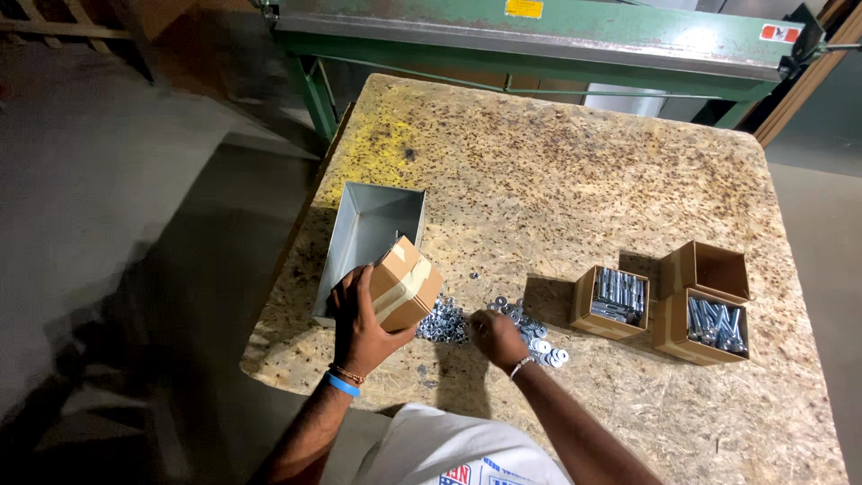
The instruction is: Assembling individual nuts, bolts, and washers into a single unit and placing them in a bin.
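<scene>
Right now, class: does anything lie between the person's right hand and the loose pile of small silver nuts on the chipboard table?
Nothing visible does. The right hand rests on the chipboard table right beside the pile of small silver nuts, with only bare board between. The taped brown cardboard box, held tilted in the left hand, sits at the pile's far side.
</scene>
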